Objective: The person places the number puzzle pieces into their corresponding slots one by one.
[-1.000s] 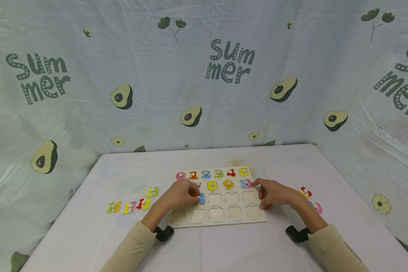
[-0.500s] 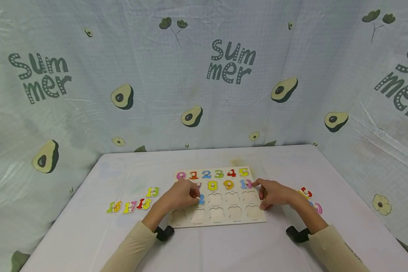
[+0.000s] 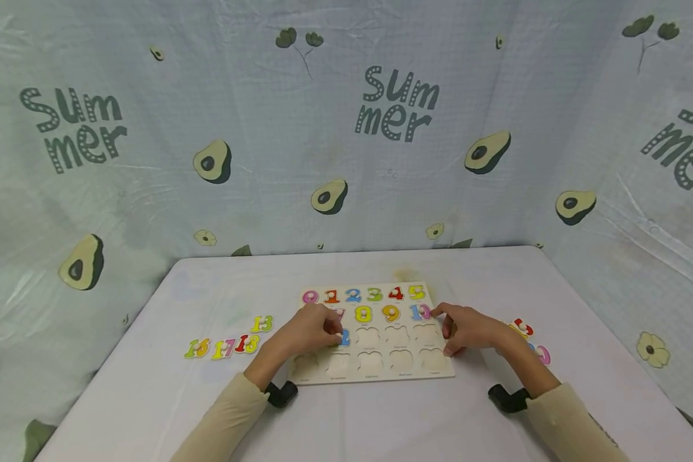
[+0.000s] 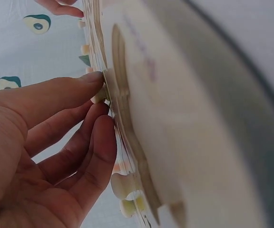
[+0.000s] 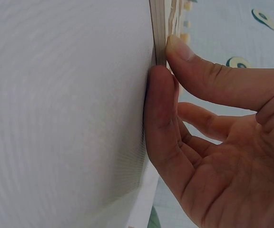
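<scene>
A wooden number puzzle board [image 3: 381,378] lies on the table, its upper two rows filled with coloured number pieces. My left hand [image 3: 312,330] reaches over the board's left side and pinches the small knob of a blue-ended number piece [image 3: 345,337] in the third row; the rest of that piece is hidden by the fingers. In the left wrist view the thumb [image 4: 87,84] and fingertips meet at the knob, close against the board. My right hand [image 3: 468,328] grips the board's right edge, thumb on top and a finger [image 5: 161,104] along the side, near the 10 piece [image 3: 420,312].
Left of the board lie loose number pieces: 13 [image 3: 262,323], 16 [image 3: 197,348], 17 [image 3: 223,348] and 18 [image 3: 247,344]. More loose pieces [image 3: 541,354] lie partly hidden behind the right wrist. A printed curtain [image 3: 335,154] stands around the table's back and sides.
Both hands keep their places on the piece and the board. The whole head view shifts slightly; the left fingers have moved very little over the piece.
</scene>
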A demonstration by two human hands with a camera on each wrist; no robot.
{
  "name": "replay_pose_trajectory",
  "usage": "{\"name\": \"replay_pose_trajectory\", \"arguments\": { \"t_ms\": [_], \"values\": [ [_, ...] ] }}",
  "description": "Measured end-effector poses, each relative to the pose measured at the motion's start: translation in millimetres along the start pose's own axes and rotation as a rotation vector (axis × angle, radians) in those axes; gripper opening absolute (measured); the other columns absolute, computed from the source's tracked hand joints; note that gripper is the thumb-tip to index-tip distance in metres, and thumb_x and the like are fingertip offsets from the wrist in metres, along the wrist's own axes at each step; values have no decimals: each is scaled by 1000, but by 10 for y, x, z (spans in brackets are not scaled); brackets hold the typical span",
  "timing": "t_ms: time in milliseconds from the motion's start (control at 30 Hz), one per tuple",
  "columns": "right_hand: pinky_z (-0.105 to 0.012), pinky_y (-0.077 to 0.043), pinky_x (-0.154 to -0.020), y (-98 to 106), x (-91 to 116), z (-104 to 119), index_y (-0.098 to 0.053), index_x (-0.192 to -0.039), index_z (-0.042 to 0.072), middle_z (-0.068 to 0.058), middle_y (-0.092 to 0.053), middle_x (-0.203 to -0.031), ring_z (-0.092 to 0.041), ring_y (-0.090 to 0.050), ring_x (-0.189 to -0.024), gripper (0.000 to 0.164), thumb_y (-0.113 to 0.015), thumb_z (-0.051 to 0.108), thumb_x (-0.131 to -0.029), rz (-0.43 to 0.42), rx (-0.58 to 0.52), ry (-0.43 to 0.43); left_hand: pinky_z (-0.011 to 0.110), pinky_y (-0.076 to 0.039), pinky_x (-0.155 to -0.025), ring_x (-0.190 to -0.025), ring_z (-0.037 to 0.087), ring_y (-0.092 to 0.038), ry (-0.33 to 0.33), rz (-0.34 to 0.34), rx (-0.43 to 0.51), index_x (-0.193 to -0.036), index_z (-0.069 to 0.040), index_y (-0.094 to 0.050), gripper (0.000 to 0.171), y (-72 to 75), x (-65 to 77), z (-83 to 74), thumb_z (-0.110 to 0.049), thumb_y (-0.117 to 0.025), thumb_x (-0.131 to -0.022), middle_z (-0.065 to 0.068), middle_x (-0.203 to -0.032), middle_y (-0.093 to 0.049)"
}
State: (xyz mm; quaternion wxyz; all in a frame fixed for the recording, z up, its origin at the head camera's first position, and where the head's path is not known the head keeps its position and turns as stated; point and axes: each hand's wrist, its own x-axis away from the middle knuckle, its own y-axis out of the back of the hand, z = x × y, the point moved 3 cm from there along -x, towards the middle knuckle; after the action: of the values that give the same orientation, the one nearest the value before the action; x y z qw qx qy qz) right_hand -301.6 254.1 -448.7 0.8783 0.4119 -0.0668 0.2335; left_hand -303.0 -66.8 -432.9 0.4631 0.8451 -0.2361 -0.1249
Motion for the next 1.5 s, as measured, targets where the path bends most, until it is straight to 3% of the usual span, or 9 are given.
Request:
{"name": "replay_pose_trajectory", "arguments": {
  "t_ms": [267, 433, 667, 1133, 1333, 1500],
  "values": [
    [-29, -49, -65, -2, -14, -13, -47, -132, 8, -7, -54, -87, -18, -56, -71, 71, -82, 6, -70, -10, -12, -16, 23, -45, -65, -70, 8, -55, -18, 5, -7, -91, -12, -72, 11, 13, 26, -14, -17, -75, -82, -6, -74, -62],
    [-30, -48, -65, 0, -13, -9, -47, -132, 7, -8, -54, -87, -18, -56, -70, 71, -82, 5, -70, -11, -10, -14, 23, -43, -57, -63, 9, -53, 30, 14, 25, -91, -18, -69, 8, 46, 55, 26, -25, -71, -87, -5, -72, -60],
    [-30, -51, -64, -14, -18, -27, -46, -134, 9, -8, -53, -88, -19, -56, -71, 74, -82, 4, -69, -7, -33, -42, 25, -44, -59, -66, 10, -54, 52, -39, -7, -93, -19, -71, 10, 238, 100, 108, -27, -68, -88, -7, -74, -62],
    [-30, -48, -64, -2, -18, -12, -47, -132, 8, -8, -53, -87, -18, -56, -70, 72, -81, 3, -69, -13, -19, -35, 29, -48, -70, -80, 14, -58, 155, -185, -4, -103, -13, -70, 21, 750, 337, 564, -26, -69, -87, -1, -88, -66],
    [-29, -49, -64, -9, -22, -16, -47, -132, 9, -8, -53, -87, -18, -56, -70, 72, -81, 3, -69, -16, -26, -41, 31, -51, -73, -83, 16, -61, 176, -233, -35, -105, -6, -71, 25, 889, 456, 744, -19, -72, -84, 2, -92, -69],
    [-29, -49, -64, -10, -27, -19, -47, -133, 8, -8, -53, -88, -18, -56, -70, 73, -81, 2, -69, -15, -28, -45, 33, -50, -74, -84, 17, -60, 251, -221, -72, -106, -5, -71, 28, 946, 511, 882, -19, -73, -83, 4, -93, -69]
  ]
}}
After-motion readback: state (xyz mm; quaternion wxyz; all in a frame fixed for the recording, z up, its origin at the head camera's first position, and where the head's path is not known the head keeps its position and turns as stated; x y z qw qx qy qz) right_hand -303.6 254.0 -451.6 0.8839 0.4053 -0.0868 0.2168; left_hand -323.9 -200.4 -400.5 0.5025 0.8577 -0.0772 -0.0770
